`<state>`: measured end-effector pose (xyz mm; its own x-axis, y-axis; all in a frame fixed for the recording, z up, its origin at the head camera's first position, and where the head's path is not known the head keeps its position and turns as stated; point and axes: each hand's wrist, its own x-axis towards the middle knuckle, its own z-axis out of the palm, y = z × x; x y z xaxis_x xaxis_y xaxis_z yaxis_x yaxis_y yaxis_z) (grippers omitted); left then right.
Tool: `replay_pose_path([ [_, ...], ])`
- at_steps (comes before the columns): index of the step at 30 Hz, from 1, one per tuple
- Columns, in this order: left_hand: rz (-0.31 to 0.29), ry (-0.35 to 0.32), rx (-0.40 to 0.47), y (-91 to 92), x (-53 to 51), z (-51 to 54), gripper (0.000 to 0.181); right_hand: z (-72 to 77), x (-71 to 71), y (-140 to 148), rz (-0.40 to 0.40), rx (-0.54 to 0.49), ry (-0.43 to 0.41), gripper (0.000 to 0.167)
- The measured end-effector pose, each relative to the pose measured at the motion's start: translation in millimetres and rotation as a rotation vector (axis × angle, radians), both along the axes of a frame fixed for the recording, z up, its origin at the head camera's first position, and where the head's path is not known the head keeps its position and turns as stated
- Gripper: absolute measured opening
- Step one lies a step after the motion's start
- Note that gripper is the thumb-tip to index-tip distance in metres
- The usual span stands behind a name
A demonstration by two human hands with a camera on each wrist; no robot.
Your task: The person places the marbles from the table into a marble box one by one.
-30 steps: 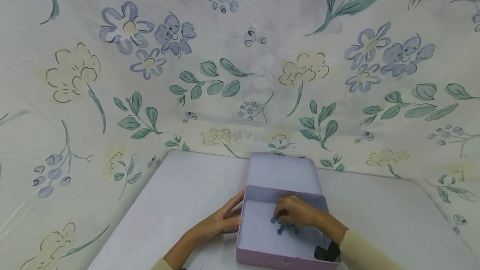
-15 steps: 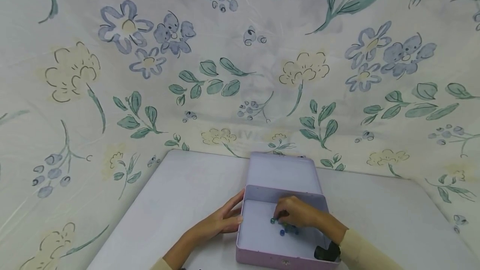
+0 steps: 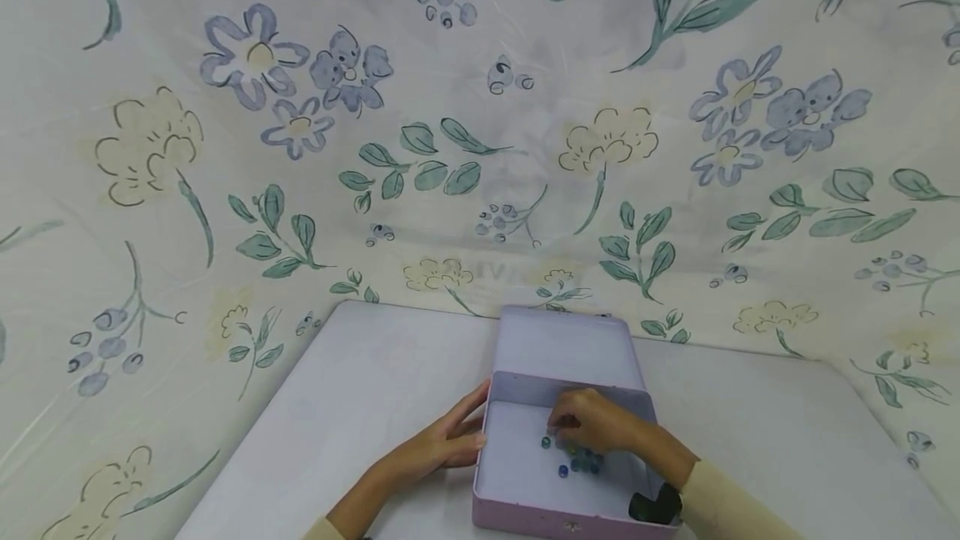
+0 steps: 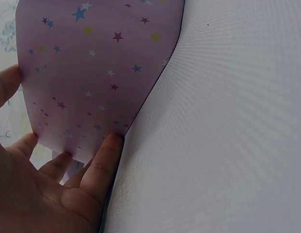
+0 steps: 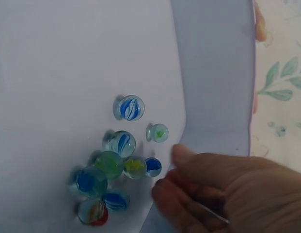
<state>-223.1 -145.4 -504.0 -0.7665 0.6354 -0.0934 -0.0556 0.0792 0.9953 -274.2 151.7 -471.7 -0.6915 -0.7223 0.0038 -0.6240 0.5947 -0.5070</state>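
Note:
A pink box (image 3: 540, 515) with a pale inside stands on the table, its lid (image 3: 566, 348) folded back. My left hand (image 3: 435, 448) rests spread fingers on its left side, a star-printed pink wall (image 4: 102, 77) in the left wrist view. Inside, my right hand (image 3: 592, 419) hovers low over several glass marbles (image 5: 109, 165), fingers loosely bent. In the right wrist view the thumb and fingertips stand apart, and I see nothing between them. A dark blue marble (image 5: 153, 167) lies nearest them; a blue-swirled marble (image 5: 131, 108) and a small green-flecked marble (image 5: 158, 133) lie apart from the cluster.
The white table (image 3: 360, 382) reaches out on both sides of the box. Behind it hangs a flowered cloth (image 3: 480, 190). A black object (image 3: 652, 507) sits by the right wrist at the box's front right corner.
A blue marble has rolled slightly right and towards the front. More of the marble cluster shows below the right hand, which has barely moved. The left hand stays on the box.

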Motion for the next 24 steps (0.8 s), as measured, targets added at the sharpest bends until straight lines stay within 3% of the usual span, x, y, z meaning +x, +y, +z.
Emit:
replay_pose_path([
  [17,-0.007,0.013,0.005,-1.8,-1.0,-0.7,0.072,45.3,11.1,5,0.058,-0.071,0.004,0.017],
  [24,-0.006,0.012,0.004,-1.5,-2.8,-1.5,0.072,62.8,19.8,28,0.026,-0.104,0.079,0.018],
])
